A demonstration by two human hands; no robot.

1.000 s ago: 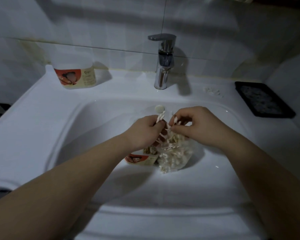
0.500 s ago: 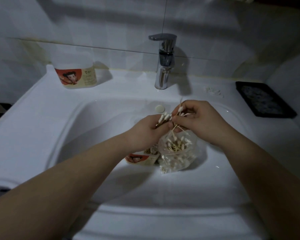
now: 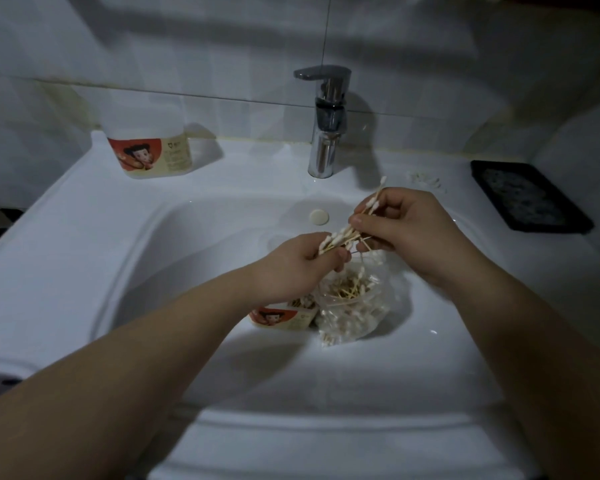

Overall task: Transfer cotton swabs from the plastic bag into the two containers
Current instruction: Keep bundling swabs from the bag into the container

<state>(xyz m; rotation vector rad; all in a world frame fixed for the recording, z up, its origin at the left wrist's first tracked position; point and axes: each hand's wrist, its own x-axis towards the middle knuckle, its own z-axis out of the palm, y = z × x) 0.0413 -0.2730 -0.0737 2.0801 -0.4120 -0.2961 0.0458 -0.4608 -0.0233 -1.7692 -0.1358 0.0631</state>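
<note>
Well left of the tap (image 3: 326, 123) a labelled container (image 3: 149, 157) stands waiting, and below the tap the left hand (image 3: 298, 268) clenches the low end of a cotton-swab bundle (image 3: 347, 233), with the second container (image 3: 281, 317) just under its wrist. The bundle's long axis climbs rightward towards the tap into the right hand's (image 3: 406, 230) pinching fingers, right over the open plastic bag (image 3: 354, 306). I'd say the left hand is the nearer one for dropping them into the second container
</note>
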